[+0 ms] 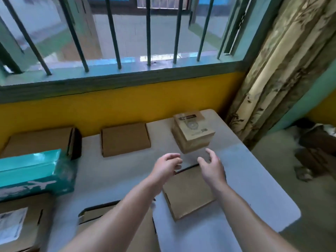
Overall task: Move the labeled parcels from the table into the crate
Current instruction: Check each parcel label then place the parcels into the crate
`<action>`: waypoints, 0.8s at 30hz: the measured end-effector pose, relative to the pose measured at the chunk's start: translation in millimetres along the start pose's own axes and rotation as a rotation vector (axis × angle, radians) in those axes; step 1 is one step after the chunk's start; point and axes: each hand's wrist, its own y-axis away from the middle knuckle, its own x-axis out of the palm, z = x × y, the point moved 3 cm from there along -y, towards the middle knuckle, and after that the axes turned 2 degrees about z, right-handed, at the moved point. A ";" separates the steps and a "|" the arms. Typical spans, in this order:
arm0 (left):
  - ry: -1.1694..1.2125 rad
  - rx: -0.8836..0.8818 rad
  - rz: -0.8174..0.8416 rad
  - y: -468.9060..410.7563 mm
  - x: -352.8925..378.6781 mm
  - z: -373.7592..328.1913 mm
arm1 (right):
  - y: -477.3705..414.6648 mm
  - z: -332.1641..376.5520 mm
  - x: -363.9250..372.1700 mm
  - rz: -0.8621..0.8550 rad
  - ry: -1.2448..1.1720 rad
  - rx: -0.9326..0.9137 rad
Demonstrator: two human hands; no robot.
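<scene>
Left hand point(167, 163) and right hand point(211, 165) hover half-open, empty, by the brown cardboard cube parcel point(192, 132); grey counter point(245, 179) looks loaded. Barely started, I'd guess.

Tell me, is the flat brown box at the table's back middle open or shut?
Shut. The flat box lies with its lid down flat; no flap stands up, nothing inside shows.

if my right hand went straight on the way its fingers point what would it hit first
Most likely the small printed cardboard box just beyond the right hand: its fingers point at the box's near side, with only table surface between. Depth is hard to judge.
</scene>
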 end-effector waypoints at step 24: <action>0.201 0.093 -0.194 -64.5 -11.3 -6.5 | -61.9 21.6 -4.6 0.074 -0.438 -0.120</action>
